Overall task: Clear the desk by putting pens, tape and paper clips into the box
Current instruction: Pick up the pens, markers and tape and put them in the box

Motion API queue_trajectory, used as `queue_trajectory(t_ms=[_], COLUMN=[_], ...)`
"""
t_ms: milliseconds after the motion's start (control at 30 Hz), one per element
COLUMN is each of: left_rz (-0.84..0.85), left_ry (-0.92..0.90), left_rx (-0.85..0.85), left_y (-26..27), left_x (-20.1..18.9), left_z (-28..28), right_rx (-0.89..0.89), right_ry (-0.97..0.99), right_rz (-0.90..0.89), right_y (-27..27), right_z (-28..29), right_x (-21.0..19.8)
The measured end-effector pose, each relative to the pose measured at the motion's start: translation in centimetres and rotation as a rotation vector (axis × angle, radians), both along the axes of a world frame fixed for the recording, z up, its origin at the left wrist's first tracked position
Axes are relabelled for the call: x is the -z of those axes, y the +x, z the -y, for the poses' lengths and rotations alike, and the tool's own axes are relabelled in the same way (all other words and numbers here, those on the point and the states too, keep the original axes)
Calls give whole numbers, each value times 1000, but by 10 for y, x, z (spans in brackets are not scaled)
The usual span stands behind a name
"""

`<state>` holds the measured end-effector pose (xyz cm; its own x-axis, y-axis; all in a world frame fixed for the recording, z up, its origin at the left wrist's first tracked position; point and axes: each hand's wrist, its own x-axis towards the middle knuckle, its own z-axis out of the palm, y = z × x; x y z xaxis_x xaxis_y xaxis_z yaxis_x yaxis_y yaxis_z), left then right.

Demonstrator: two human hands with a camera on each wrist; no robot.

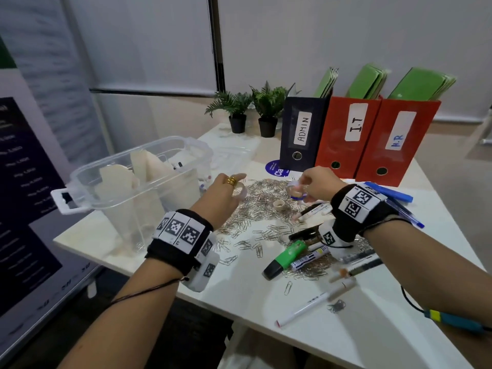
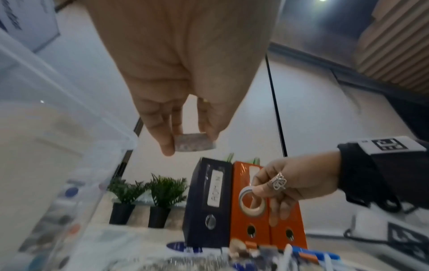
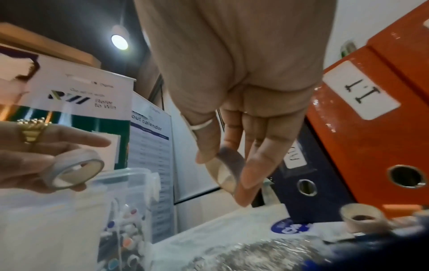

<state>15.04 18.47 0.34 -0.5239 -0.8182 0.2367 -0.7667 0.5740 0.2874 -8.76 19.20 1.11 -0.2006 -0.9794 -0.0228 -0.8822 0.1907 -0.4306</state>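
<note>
Here each grip is a fingertip pinch on a tape roll: the left hand (image 1: pixel 226 189) holds a pale roll (image 3: pixel 76 169) just beside the clear box (image 1: pixel 138 179), and the right hand (image 1: pixel 315 182) holds a blue-edged roll (image 1: pixel 296 191) over the paper clips (image 1: pixel 261 206) heaped on the surface (image 1: pixel 253 296). Both rolls hang clear of everything. Carry each over the rim before loosening the fingers, left first since it is nearer. The box probably already holds pens, though blur obscures them. Markers (image 1: pixel 286 255) and a third roll (image 1: pixel 279 205) remain outside.
</note>
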Motion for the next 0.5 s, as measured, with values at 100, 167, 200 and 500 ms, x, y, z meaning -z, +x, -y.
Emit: queue_trajectory(t_ms=[100,167,200,500], left_rz=[-178,-259,-293,-346], left_ry=[-57,-132,-178,-227], left_rx=[-69,-141,-183,-722], left_y=[15,30,40,156], left_x=[-20,-33,-39,-59], left_z=[0,-1,-1,39], right_rx=[-32,-92,-138,-540], right_ry=[-83,-122,-156,-374], right_rz=[135,271,300,437], right_y=[16,31,42,194], right_z=[6,10,14,51], right_x=[-11,-19,-25,-76])
